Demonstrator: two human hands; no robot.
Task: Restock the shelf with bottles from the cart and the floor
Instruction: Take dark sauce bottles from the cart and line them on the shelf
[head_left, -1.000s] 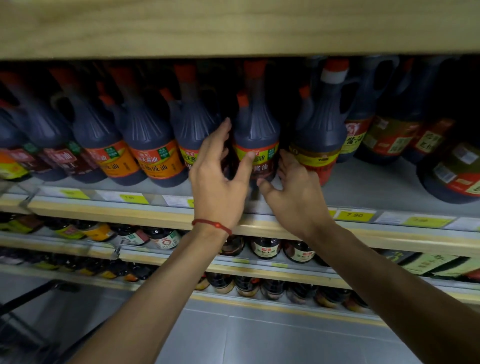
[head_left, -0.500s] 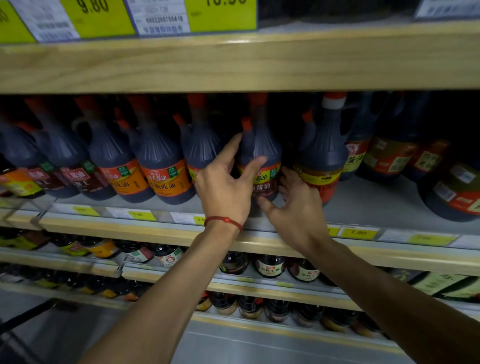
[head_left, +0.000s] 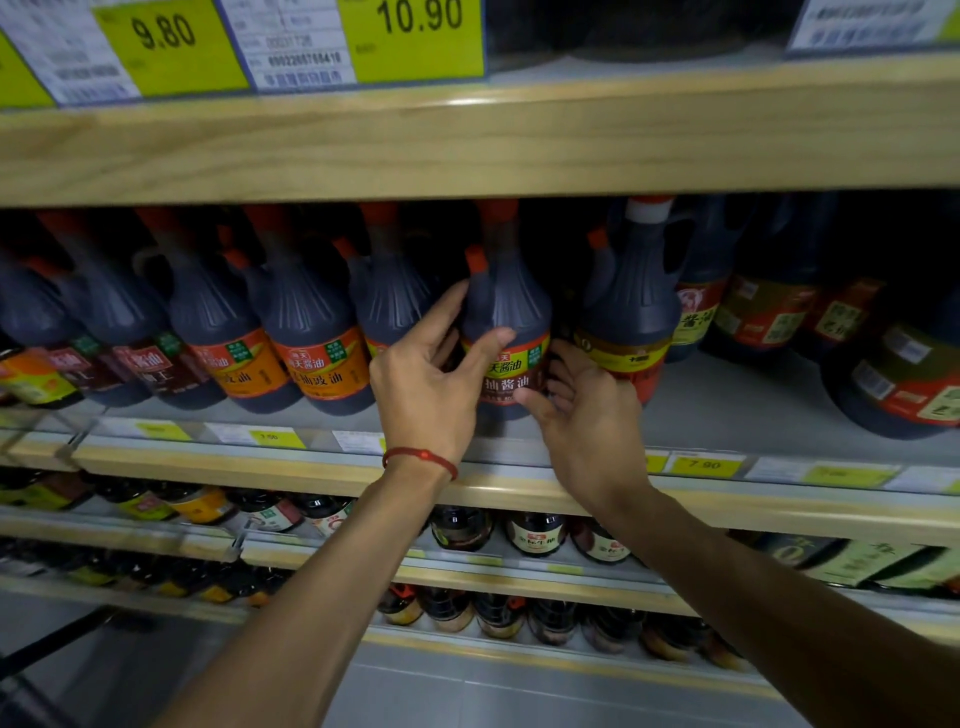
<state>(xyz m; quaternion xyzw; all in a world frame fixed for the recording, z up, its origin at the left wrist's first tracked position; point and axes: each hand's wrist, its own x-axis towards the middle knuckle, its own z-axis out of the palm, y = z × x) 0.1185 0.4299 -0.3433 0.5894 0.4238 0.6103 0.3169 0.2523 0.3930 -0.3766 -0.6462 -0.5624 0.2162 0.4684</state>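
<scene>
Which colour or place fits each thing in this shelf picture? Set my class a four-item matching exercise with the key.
Things:
1 wristband
2 10.90 price tag
3 left hand
4 right hand

Matches:
A yellow-green
B grips the bottle from the left
C red
D holds the bottle at its lower right

Pairs: 1-C, 2-A, 3-B, 4-D

Both my arms reach out to one dark bottle (head_left: 511, 299). My left grip (head_left: 426, 384) wraps its left side, thumb across the front label. My right grip (head_left: 587, 415) cups its right side low down, fingers curled, thumb near the bottom.
</scene>
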